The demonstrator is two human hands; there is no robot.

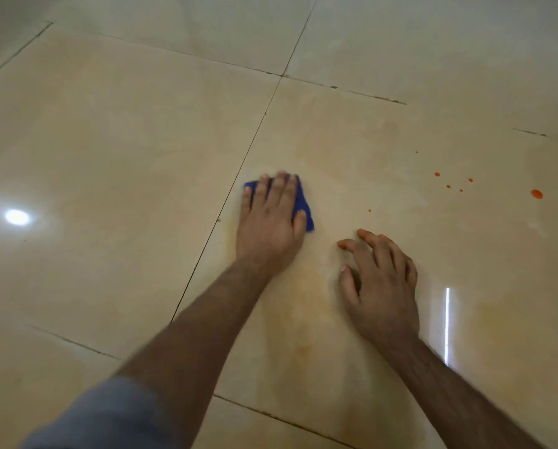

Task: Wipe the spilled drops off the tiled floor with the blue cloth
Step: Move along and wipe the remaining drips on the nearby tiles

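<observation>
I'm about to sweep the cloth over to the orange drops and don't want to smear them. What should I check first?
1. Blue cloth under the left hand, flat on the floor: ok.
2. Orange drops wiped up: not ok, several remain far to the right of the cloth.
3. Path from cloth to drops free: not ok, the right hand rests partly between.
4. Faint orange smear near the forearms gone: not ok.
5. Clean cloth face down: cannot tell.

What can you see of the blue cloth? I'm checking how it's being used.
The blue cloth is small, soft and bunched, lying on the tiled floor just right of a grout line. The left hand presses flat on it, hiding most; only its edges show. The orange drops lie well off to its right, untouched.
</observation>
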